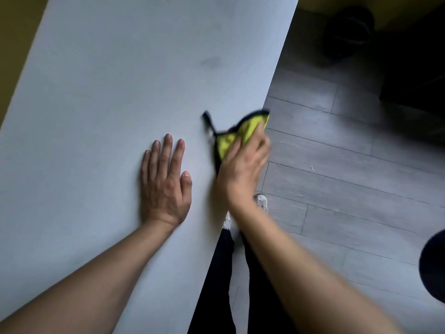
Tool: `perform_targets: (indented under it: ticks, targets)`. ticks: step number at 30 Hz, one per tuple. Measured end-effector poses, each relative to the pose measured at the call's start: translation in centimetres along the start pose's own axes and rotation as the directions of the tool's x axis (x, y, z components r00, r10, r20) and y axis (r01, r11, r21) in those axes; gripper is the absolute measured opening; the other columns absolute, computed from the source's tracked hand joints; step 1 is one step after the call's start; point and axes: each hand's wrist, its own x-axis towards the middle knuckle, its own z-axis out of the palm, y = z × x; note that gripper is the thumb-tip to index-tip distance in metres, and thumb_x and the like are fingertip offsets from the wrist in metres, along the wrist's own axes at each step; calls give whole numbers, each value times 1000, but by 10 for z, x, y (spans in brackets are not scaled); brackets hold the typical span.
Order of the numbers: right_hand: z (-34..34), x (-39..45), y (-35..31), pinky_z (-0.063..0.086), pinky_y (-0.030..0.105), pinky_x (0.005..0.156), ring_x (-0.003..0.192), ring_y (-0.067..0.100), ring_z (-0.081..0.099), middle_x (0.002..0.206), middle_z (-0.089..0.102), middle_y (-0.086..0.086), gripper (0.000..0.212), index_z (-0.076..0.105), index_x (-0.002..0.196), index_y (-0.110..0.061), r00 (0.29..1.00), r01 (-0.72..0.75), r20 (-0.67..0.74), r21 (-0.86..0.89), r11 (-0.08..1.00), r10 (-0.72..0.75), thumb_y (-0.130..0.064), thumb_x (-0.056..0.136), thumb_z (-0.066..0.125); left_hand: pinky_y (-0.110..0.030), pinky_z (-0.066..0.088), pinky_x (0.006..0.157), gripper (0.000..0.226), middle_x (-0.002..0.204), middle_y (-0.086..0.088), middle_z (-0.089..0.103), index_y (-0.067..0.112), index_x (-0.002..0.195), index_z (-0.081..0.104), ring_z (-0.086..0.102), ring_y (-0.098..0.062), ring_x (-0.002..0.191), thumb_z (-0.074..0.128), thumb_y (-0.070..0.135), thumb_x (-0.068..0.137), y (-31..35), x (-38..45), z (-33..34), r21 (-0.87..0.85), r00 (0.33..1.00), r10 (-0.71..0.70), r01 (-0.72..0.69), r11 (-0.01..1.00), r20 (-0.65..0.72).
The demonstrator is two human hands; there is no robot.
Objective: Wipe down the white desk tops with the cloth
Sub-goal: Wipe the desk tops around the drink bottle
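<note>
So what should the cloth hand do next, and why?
Probably sweep the cloth up and inward to the dark smudge: the right hand holds it at the desk edge, while the left hand lies flat, bracing.

Left hand [166,186] flat on desk top [96,92]; cloth [237,136] at desk's right edge.

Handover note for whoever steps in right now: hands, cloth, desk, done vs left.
Left hand: open, flat on the desk, fingers straight, holding nothing.
Right hand: pressing the yellow-green cloth at the desk's right edge; image blurred there, so the grip is unclear.
Desk: a dark smudge shows farther up the top, beyond the cloth.
Done: cannot tell which parts are already wiped.
Left: likely the smudge and the far part of the desk; no other desks are in view.
</note>
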Motion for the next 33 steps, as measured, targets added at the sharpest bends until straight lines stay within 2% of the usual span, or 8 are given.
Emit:
perform_targets:
  ticks: [3, 5, 10, 15, 20, 25, 29, 33]
  targets:
    - [-12, -71, 17, 37, 48, 109, 129, 35, 41, 143, 40, 19, 62, 24, 159, -9, 998, 13, 65, -37, 999, -11, -36, 105, 35, -55, 21, 128, 63, 170, -13, 29, 12, 162, 38, 28, -35, 157, 42, 28, 100, 0, 0, 0, 14, 1000, -3, 3, 1000, 2]
    - [-11, -66, 15, 38, 51, 108, 129, 37, 41, 143, 40, 21, 63, 23, 159, -8, 998, 11, 69, -42, 999, -8, -36, 104, 34, -55, 21, 128, 64, 170, -13, 29, 12, 162, 38, 27, -35, 158, 43, 27, 100, 1, 1, 0, 13, 1000, -2, 2, 1000, -8]
    - [3, 57, -21, 32, 46, 112, 134, 36, 42, 149, 38, 16, 62, 21, 161, -15, 999, -44, 15, -89, 995, 45, -32, 105, 44, -52, 18, 130, 65, 171, -12, 30, 12, 162, 38, 28, -35, 157, 45, 26, 99, 1, 0, 2, 8, 1000, -7, 7, 1000, -19]
    - [10, 139, -42, 39, 45, 107, 126, 33, 47, 142, 40, 14, 60, 23, 159, -13, 999, -33, -7, -83, 996, 33, -30, 105, 42, -49, 15, 131, 65, 171, -11, 29, 14, 162, 37, 26, -34, 158, 45, 25, 98, 1, 1, 2, -9, 1000, -12, 12, 1000, -20]
    - [3, 16, 0, 35, 49, 111, 130, 41, 43, 145, 40, 21, 60, 26, 159, -9, 1000, 27, 1, 9, 1000, -27, -28, 104, 43, -53, 19, 129, 72, 169, -13, 32, 12, 161, 40, 30, -36, 156, 44, 22, 90, 1, -1, -1, -44, 1000, 4, -5, 999, -31]
    - [-15, -106, 27, 37, 49, 110, 133, 35, 39, 147, 38, 19, 64, 21, 160, -10, 998, 20, 61, -52, 998, -17, -38, 103, 32, -54, 21, 128, 69, 168, -14, 34, 12, 160, 41, 31, -37, 156, 43, 19, 92, -1, -1, 2, -37, 998, 17, -20, 999, -56]
    - [-9, -52, 8, 32, 49, 111, 133, 40, 40, 147, 38, 22, 62, 23, 160, -10, 999, -7, 31, -38, 999, 8, -30, 105, 42, -54, 22, 128, 71, 167, -15, 35, 12, 159, 43, 33, -38, 155, 46, 16, 88, 0, -1, 3, -42, 997, 15, -18, 999, -69]
    - [4, 49, -23, 32, 43, 110, 133, 35, 41, 148, 39, 15, 62, 22, 161, -14, 999, -45, -35, -131, 990, 41, -31, 105, 44, -52, 21, 128, 71, 166, -15, 38, 11, 158, 46, 36, -38, 153, 46, 16, 87, 1, 1, 4, -53, 995, 1, -6, 999, -100]
